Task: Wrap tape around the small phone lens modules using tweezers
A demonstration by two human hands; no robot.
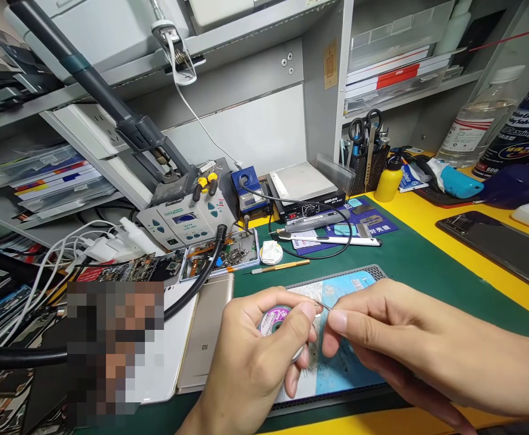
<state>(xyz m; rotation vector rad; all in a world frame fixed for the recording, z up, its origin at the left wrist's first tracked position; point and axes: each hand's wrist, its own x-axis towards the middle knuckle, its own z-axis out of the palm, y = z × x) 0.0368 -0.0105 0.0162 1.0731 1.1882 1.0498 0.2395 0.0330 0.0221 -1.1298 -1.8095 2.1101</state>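
My left hand [264, 350] is closed round a small reel [274, 316] with a pink-purple label, possibly solder wick. The thumb and forefinger of that hand pinch together at the reel's upper right. My right hand [391, 338] is closed too, its thumb and forefinger pinching a thin metallic strand [325, 306] that reaches toward the left fingertips. Whether the strand joins the reel is hidden by the fingers. Both hands are held above a blue and white work pad [350, 368], which lies on the green mat [455, 284].
Left of my hands lies a gold phone [208, 341]. Behind stand a tray of circuit boards [246, 251], a hot-air station [187, 214] with its black hose, and a heating plate [303, 184]. A pen-like tool [282, 266] and a brush [337, 240] lie nearby. A dark phone [500, 248] lies right.
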